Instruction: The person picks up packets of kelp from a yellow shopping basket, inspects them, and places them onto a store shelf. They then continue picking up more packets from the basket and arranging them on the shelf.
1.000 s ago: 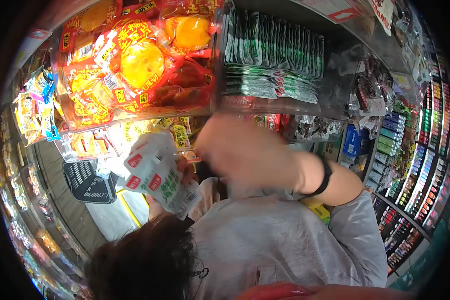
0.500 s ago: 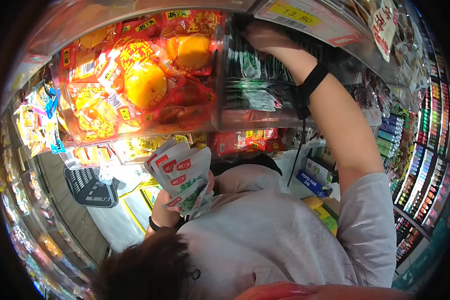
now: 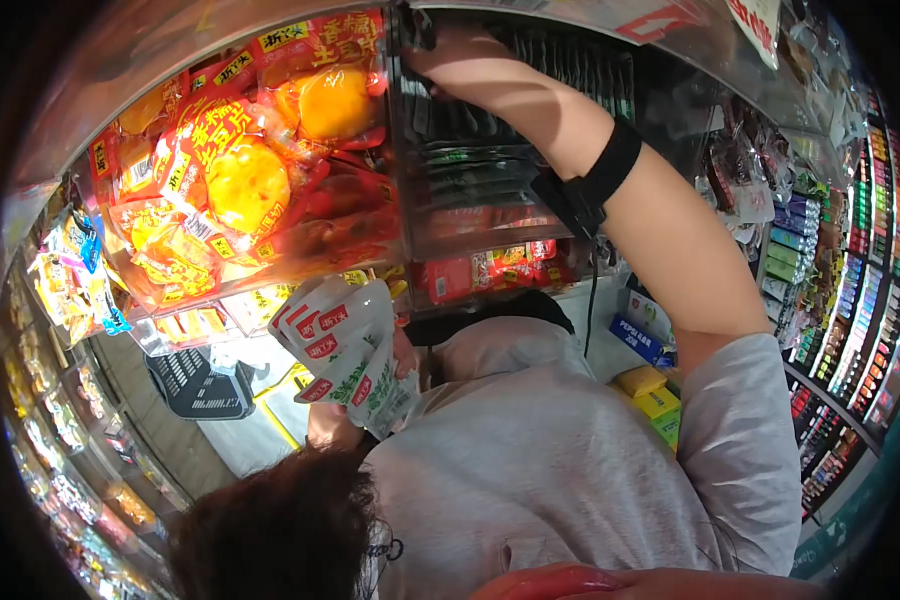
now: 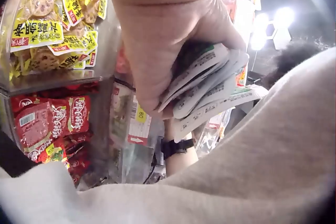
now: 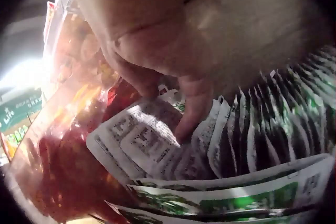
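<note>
Inside the pouch bin (image 3: 465, 240), the right hand (image 5: 163, 50) has shifted toward one end, touching packed pouches (image 5: 262, 129); whether it pinches is unclear. Below the bin, the left hand (image 4: 163, 45) grips fanned pouches (image 3: 348, 345). Best separate one before lifting.

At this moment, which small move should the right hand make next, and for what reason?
Probably the right hand should straighten the end packets against the upright row: its fingers touch them, and they lean with broad faces showing, while the row shows mostly edges. The left hand is occupied, holding fanned packets.
</note>
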Demonstrator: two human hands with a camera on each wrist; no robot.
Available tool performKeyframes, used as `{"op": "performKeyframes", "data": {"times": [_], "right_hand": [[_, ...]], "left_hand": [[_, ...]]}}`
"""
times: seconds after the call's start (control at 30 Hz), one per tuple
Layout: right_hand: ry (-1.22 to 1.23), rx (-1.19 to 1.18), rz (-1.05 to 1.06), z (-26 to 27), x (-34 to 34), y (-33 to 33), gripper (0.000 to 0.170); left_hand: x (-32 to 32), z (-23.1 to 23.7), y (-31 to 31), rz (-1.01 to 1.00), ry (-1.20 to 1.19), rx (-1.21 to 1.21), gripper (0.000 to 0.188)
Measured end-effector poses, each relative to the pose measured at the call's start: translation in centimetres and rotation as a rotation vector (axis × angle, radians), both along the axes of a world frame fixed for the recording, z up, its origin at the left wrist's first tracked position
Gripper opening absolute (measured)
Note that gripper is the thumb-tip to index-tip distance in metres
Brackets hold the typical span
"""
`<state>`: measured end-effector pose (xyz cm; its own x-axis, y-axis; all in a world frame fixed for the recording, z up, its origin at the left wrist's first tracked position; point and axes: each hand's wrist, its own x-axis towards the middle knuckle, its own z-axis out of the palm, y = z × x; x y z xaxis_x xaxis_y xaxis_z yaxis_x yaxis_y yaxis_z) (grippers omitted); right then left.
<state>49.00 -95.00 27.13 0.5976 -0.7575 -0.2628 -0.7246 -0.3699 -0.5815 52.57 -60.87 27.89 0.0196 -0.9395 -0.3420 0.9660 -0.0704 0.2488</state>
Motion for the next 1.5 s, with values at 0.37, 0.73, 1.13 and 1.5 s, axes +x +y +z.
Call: {"op": "performKeyframes", "data": {"times": [0.37,0.73,1.13,1.5], "right_hand": [[0.093,0.316,-0.074,3.8,0.0,-0.6,0.038],[-0.057,0.472,0.027,2.6,-2.7,-0.9,0.054],[0.213,-0.232,0.191,-0.3,-0.9,-0.5,0.030],[0.518,-0.331,0.164,-0.5,0.5,0.9,0.025]], "left_hand": [[-1.4,0.0,2.0,0.004,-0.027,0.005,0.087],[-1.7,-1.2,2.5,0.001,-0.045,0.019,0.087],[-1.7,-2.6,2.4,-0.062,-0.019,-0.062,0.090],[-1.0,-3.1,2.3,0.001,-0.073,-0.016,0.086]]}}
